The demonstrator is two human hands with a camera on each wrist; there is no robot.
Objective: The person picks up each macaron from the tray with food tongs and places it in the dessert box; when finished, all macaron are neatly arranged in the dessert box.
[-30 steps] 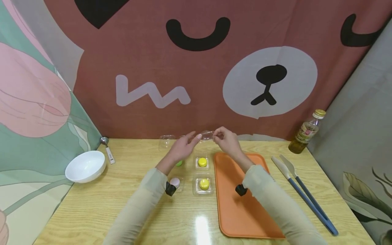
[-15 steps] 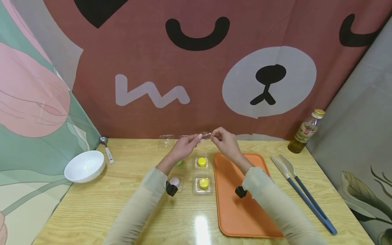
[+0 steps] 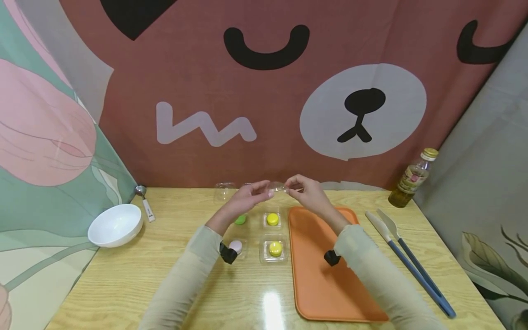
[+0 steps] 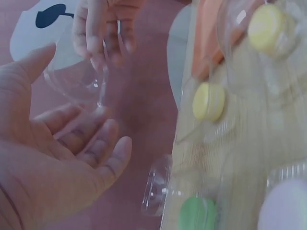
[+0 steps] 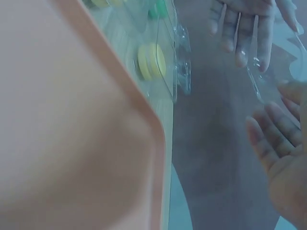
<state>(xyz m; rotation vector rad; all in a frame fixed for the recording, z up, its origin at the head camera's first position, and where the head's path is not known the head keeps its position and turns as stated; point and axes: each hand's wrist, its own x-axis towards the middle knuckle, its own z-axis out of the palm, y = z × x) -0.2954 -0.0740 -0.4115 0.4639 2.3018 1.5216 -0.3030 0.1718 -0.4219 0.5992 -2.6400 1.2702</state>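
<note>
Over the far edge of the table, both hands hold a small clear plastic box [image 3: 276, 187] between them. The left hand [image 3: 242, 200] has it between thumb and fingers on its left side. In the left wrist view, the right hand [image 4: 108, 28] pinches the rim of the clear box [image 4: 79, 81]. No macaron shows inside it. Below the hands sit a yellow macaron [image 3: 272, 219], a nearer yellow macaron [image 3: 275, 249], a green macaron [image 3: 240, 220] and a pale purple macaron [image 3: 235, 246], each in clear plastic. The left forearm partly covers the green one.
An orange tray [image 3: 330, 293] lies under the right forearm. Two blue-handled spreaders [image 3: 408, 256] and an oil bottle [image 3: 408, 179] are on the right. A white bowl [image 3: 115, 224] and a scoop [image 3: 145, 204] stand left. Another clear box [image 3: 224, 191] sits at the back.
Both hands have turned slightly, and the clear box between them has tilted and sunk a little. The macarons, tray and other things on the table stay where they were.
</note>
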